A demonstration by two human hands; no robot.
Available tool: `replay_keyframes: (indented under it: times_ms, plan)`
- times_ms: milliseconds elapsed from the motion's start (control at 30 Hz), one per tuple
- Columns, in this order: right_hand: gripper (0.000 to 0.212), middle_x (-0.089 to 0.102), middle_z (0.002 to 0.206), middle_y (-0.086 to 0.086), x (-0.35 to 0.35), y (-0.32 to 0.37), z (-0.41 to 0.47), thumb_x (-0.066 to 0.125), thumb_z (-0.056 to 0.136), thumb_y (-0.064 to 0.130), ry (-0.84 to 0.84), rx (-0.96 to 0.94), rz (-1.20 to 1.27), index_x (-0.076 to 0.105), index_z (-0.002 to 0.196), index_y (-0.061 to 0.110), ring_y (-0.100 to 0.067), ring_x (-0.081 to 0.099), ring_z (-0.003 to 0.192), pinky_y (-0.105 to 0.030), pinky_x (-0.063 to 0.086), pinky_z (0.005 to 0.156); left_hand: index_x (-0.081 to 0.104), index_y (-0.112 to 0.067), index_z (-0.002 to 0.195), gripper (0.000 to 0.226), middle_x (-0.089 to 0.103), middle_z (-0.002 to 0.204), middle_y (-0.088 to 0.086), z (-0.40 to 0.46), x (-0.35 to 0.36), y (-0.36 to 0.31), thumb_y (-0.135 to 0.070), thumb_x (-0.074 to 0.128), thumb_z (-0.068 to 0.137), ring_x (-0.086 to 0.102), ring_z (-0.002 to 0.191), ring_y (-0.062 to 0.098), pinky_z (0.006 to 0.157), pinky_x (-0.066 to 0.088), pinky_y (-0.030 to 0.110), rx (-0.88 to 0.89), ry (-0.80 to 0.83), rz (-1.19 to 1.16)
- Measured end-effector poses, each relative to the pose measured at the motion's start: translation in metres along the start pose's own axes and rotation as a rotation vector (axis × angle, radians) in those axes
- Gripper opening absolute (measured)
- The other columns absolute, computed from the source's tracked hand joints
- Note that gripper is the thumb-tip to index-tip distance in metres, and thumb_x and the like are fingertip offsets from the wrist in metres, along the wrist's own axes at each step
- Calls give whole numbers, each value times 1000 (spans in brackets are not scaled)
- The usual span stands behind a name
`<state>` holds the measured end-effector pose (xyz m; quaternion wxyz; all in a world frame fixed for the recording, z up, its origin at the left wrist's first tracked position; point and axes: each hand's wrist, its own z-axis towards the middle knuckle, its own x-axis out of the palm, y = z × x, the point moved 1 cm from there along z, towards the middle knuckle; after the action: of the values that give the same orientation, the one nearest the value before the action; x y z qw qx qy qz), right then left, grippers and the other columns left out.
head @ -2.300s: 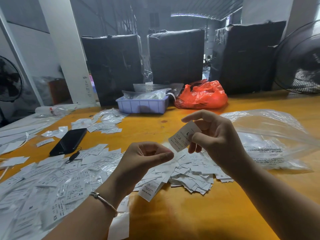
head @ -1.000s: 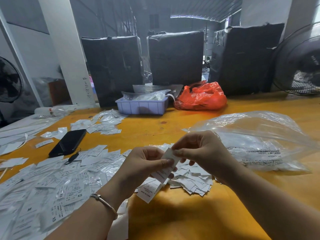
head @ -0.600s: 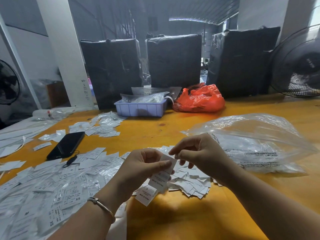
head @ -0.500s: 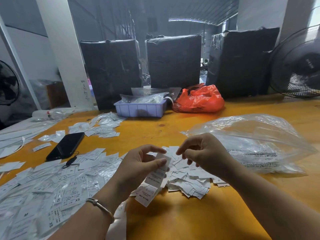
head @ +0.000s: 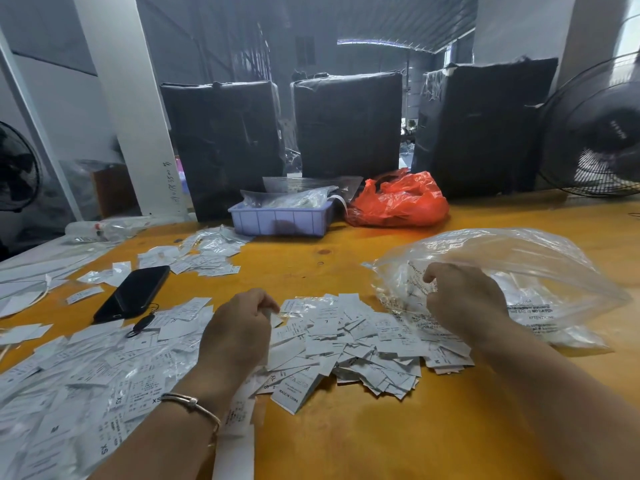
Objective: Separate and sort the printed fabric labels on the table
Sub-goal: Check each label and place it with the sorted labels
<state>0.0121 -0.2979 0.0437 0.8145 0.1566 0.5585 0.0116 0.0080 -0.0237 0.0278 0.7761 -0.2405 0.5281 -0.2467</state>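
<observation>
Labels (head: 349,337) piled on table (head: 398,438) under our fingers. Left hand (head: 239,330) fingers curled over the pile, grip unclear to us. Right hand (head: 464,299) curled beside clear bag (head: 540,271), hold unclear too.

Orange table (head: 346,438) under labels (head: 360,341), phone (head: 133,292), clear bag (head: 519,271).
</observation>
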Motion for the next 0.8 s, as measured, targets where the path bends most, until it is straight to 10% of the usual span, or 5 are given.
replay_keyframes:
  times_ms: [233,367,500,667,800]
  plan:
    - [11,52,116,-3,3,-11,5,54,89,30,147,97,-209,54,93,20,-24,47,114,-36,36,93,63,-18,77,30,59,86,-1,-5,-7,-1,-2,40,87,53,83,22,75,46,36,-14,-19,339]
    - [33,51,76,-1,10,-20,7,61,87,25,99,80,-150,40,62,17,-25,50,80,-32,37,75,62,-19,77,27,60,87,-2,-6,-5,0,-2,42,86,53,88,21,80,46,37,-22,8,450]
    - [17,61,81,-1,14,-24,11,57,90,19,41,58,-165,56,73,16,-26,58,85,-33,36,78,62,-23,78,29,56,90,-3,-4,-2,1,-4,42,87,49,91,19,78,41,36,-16,-24,445]
    - [9,66,95,-3,18,-27,14,56,89,14,16,29,-162,64,92,16,-27,59,95,-36,39,85,60,-28,75,32,52,91,-7,-5,6,-3,-5,42,88,47,94,16,80,38,34,52,-28,315]
    - [29,51,69,-2,20,-28,14,54,90,14,3,53,-169,45,63,15,-28,52,74,-31,37,71,62,-25,67,37,60,96,-5,-7,10,-9,3,47,85,53,101,15,83,44,35,122,38,-53]
